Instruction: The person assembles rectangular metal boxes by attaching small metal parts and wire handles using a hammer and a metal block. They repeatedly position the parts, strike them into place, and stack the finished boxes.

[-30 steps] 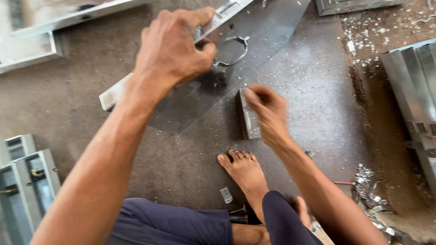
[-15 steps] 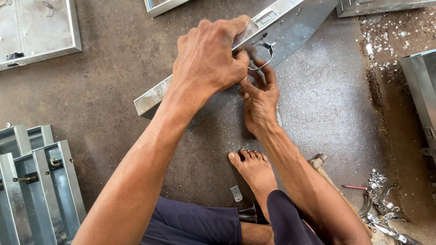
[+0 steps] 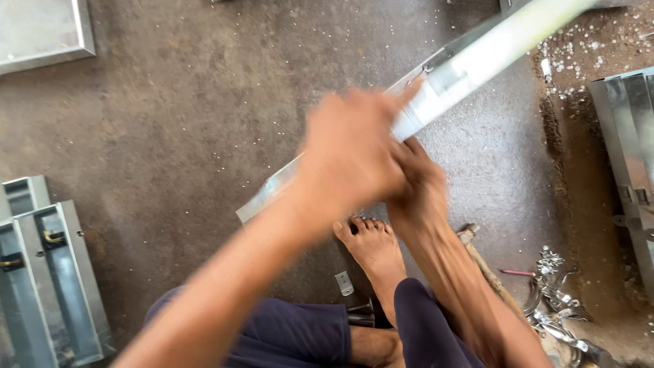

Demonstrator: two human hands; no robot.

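**Head view: both hands on a tilted sheet-metal panel above the concrete floor**

The left hand (image 3: 351, 153), blurred by motion, is clamped over the edge of a long folded sheet-metal panel (image 3: 470, 61), its grip closed around the metal. The panel runs on a slant from the lower left, near the middle of the frame, up to the top right corner, with its bright edge turned to the camera. The right hand (image 3: 419, 187) sits just beneath the left, pressed against the underside of the same panel; the left hand hides most of its fingers, so I cannot tell whether its grip is closed or only bracing.

A bare foot (image 3: 373, 249) rests flat on the floor (image 3: 191, 123) directly under the hands, with a small metal clip (image 3: 344, 283) beside it. A wooden-handled hammer (image 3: 477, 255) lies to the right of the foot, and further right a heap of shiny metal offcuts (image 3: 558, 307). Finished metal boxes (image 3: 51, 279) stand at the left edge, another metal tray (image 3: 44, 31) at the top left.
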